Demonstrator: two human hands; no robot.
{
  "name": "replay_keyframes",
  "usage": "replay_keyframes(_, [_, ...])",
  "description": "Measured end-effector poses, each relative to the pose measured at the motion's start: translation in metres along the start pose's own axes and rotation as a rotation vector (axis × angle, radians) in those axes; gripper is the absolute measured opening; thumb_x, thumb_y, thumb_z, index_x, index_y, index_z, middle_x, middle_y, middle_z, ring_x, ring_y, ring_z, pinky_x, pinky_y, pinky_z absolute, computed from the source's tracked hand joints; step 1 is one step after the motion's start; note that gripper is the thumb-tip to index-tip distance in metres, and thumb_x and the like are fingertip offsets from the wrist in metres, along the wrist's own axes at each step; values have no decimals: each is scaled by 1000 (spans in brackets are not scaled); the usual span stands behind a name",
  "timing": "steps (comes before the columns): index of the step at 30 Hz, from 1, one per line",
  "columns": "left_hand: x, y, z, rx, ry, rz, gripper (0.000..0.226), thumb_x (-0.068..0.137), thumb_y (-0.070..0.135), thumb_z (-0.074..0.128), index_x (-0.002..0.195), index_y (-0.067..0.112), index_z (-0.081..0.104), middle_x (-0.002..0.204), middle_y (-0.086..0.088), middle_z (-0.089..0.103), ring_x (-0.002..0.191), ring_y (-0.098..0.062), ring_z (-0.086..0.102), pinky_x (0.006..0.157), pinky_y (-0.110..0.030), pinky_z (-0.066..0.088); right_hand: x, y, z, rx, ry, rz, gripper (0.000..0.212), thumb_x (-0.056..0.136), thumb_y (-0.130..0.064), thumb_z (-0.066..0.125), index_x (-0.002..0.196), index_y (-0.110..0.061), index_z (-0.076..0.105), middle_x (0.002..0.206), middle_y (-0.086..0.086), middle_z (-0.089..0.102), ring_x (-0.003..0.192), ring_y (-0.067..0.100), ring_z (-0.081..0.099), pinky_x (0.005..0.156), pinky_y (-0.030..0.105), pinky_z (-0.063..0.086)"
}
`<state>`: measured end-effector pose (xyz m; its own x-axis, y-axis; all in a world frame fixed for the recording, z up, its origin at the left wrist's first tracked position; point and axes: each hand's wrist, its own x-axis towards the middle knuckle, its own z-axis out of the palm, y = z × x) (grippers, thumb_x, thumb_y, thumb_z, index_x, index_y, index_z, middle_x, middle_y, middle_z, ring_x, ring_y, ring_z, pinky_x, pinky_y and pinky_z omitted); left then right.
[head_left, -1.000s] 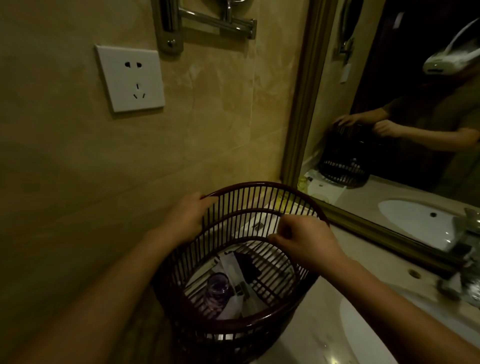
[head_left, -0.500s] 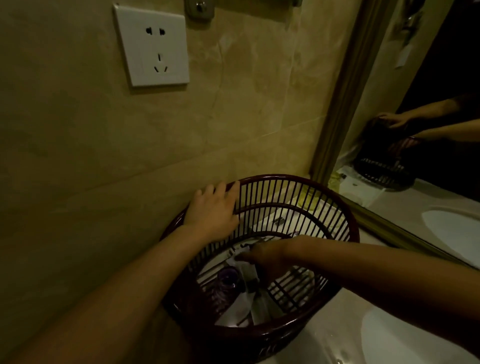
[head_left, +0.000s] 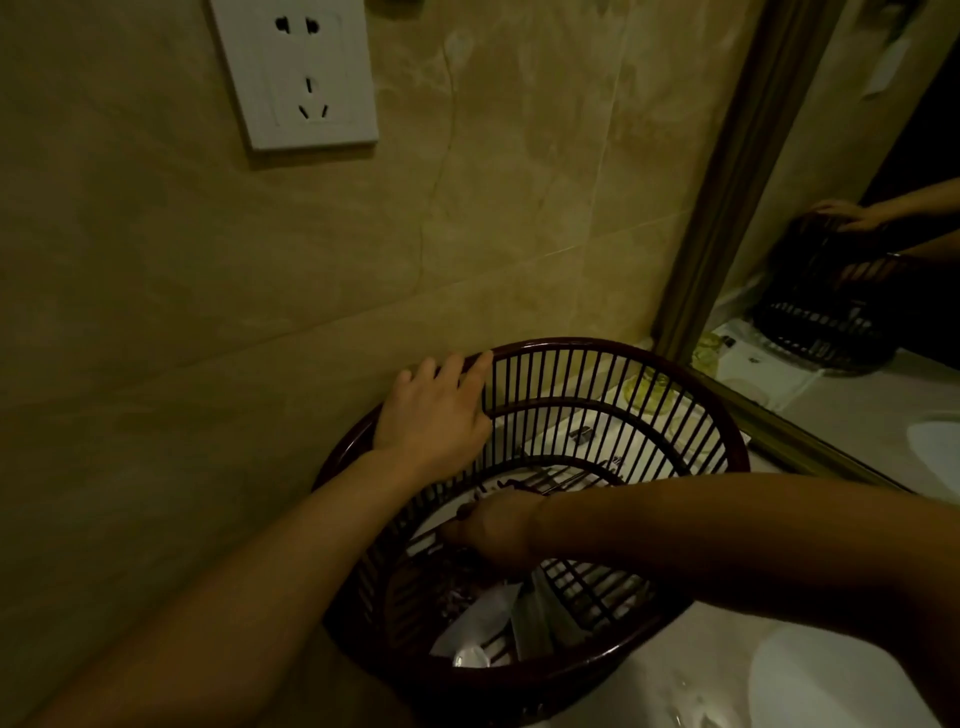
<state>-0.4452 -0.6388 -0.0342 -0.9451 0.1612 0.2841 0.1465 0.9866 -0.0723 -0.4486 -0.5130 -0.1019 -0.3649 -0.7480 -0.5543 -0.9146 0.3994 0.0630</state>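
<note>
A dark red slatted plastic basket (head_left: 571, 344) stands on the counter against the tiled wall. My left hand (head_left: 434, 413) rests on its far left rim, fingers fairly straight over the edge. My right hand (head_left: 493, 530) is down inside the basket, low on the left, and its fingers are hidden under the back of the hand. White paper packets (head_left: 483, 618) lie on the basket floor just below that hand. What the right hand touches or holds cannot be made out.
A white wall socket (head_left: 296, 73) is above left. A framed mirror (head_left: 737, 171) stands at right and reflects the basket and arms. A white sink basin (head_left: 831, 680) lies at lower right. A yellowish glass (head_left: 647, 387) sits behind the basket.
My right hand left the rim and went down into the basket, now covering the small bottle seen before. My left hand's fingers straightened over the rim. The view moved closer and lower.
</note>
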Motion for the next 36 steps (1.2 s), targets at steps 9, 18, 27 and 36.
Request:
replay_keyframes(9, [0, -1, 2, -8, 31, 3, 65, 93, 42, 28, 153, 24, 11, 148, -6, 37, 122, -26, 42, 98, -44, 37, 2, 1, -6, 18, 51, -85, 69, 84, -20, 73, 143, -7, 41, 122, 21, 61, 106, 36, 61, 75, 35, 48])
replay_keyframes(18, [-2, 0, 4, 56, 66, 3, 68, 89, 44, 28, 152, 21, 21, 143, -8, 44, 126, -26, 41, 95, -45, 38, -59, 34, -41, 52, 233, 24, 48, 89, -32, 68, 130, -11, 55, 113, 10, 66, 100, 28, 63, 83, 37, 53])
replay_keyframes(27, [-7, -3, 9, 132, 32, -8, 73, 90, 51, 23, 153, 21, 2, 154, -9, 28, 144, -27, 18, 112, -54, 21, -165, 66, -66, 196, 488, 263, 67, 84, -50, 68, 142, -32, 41, 131, -8, 59, 110, 11, 59, 88, 27, 50])
replay_keyframes(36, [-6, 0, 12, 156, 27, -10, 74, 90, 53, 28, 154, 18, 14, 152, -12, 37, 142, -27, 28, 109, -54, 28, -223, 110, -84, 372, 722, 498, 67, 81, -47, 71, 138, -22, 48, 125, 0, 64, 103, 13, 63, 86, 29, 56])
